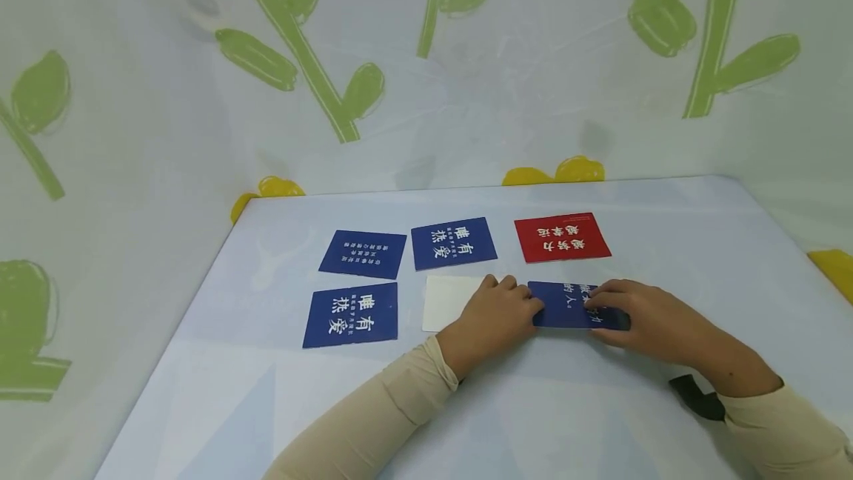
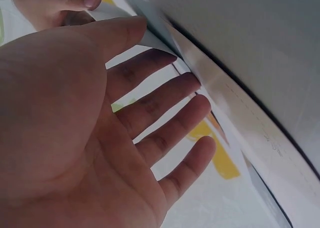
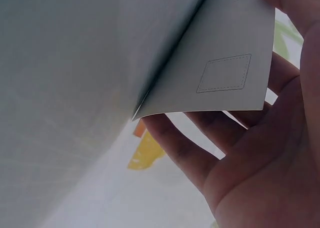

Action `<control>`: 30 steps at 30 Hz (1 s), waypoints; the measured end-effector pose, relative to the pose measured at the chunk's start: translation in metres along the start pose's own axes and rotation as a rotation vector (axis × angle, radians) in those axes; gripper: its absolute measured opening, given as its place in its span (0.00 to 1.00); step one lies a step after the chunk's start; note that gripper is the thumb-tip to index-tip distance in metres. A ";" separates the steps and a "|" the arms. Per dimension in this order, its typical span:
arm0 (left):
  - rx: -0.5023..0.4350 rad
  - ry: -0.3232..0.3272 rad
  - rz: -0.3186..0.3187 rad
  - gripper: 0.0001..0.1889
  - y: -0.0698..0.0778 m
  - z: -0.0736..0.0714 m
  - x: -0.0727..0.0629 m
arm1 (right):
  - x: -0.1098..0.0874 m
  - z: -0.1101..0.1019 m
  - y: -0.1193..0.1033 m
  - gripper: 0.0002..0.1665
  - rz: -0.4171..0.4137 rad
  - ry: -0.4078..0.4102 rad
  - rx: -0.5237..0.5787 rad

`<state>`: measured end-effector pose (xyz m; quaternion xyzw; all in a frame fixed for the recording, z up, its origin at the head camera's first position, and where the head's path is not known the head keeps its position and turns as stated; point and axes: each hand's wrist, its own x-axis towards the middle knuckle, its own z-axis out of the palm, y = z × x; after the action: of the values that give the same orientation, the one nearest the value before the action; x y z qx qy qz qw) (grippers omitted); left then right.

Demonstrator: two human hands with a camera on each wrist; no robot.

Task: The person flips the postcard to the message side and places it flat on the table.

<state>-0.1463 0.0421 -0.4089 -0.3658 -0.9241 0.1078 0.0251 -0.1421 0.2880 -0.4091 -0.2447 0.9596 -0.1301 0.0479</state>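
Note:
A blue postcard with white Chinese characters stands slightly raised at its near edge, between both hands. My right hand pinches its right end. In the right wrist view the thumb lies against the card's white back, which has a stamp box, and the fingers are behind it. My left hand is at the card's left end, thumb and index finger at its edge; the other fingers extend loosely in the left wrist view. Partly under the left hand lies a white card, face down.
Left of the hands lie three blue cards: a lower one, an upper left one and an upper middle one. A red card lies beyond the held one. Near the right wrist is a dark strap. Leaf-patterned cloth rises behind the table.

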 end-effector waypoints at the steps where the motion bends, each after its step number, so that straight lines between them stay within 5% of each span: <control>1: -0.004 -0.003 0.000 0.18 0.000 0.001 0.000 | 0.000 0.000 -0.001 0.22 0.003 -0.009 0.002; 16: -0.005 0.034 -0.018 0.17 -0.004 0.003 -0.008 | 0.007 0.000 -0.004 0.21 0.012 -0.068 0.047; 30: -0.016 0.036 -0.004 0.17 0.000 0.001 -0.001 | 0.000 -0.003 0.003 0.23 -0.002 0.009 0.025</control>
<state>-0.1458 0.0407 -0.4103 -0.3660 -0.9251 0.0939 0.0391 -0.1437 0.2914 -0.4070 -0.2445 0.9579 -0.1434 0.0466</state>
